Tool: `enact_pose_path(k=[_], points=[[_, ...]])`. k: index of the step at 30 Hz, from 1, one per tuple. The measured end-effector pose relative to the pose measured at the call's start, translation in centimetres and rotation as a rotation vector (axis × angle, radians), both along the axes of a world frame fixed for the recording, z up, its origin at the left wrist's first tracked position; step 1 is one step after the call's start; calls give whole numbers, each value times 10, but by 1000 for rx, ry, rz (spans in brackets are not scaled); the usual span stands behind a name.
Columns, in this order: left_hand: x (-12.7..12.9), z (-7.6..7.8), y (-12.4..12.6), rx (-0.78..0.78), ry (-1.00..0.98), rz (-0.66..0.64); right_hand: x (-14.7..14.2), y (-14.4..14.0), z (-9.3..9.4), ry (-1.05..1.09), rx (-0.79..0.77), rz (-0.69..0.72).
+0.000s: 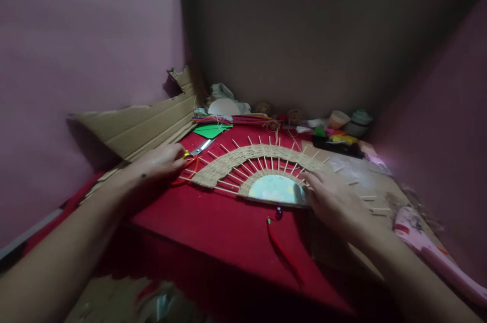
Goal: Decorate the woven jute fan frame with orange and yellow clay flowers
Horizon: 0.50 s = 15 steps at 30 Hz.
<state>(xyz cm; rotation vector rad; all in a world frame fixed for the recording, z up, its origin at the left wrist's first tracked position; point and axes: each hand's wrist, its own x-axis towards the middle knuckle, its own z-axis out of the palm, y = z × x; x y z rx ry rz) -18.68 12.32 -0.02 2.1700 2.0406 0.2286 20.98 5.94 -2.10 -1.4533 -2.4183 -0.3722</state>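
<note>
Head view: weaving of the half-round fan (262, 166) on the red worktop (213, 221) looks paused. Left hand (160, 160) closing on scissors (190, 158), right hand (331, 196) spread flat, pinning the fan's right edge. Likely next: careful snipping near the spokes.

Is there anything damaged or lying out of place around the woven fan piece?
Yes. The cardboard sheet leaning at the left has a torn, ragged top corner. Loose sticks lie scattered on the table right of the woven fan, apart from it. The left hand rests by the scissors, the right hand on the fan's edge.
</note>
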Motion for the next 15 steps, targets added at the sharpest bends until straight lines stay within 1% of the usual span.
enact_pose_path(k=[3, 5, 11, 15], points=[[-8, -8, 7, -32, -12, -8, -2, 2, -9, 22, 11, -21], [-10, -9, 7, -47, -25, -19, 0, 1, -14, 49, 18, -16], [-15, -4, 15, -68, -63, -44, 4, -5, -16, 151, -15, 59], [-16, -4, 18, -42, -109, -71, 4, -5, -19, 164, 18, 85]])
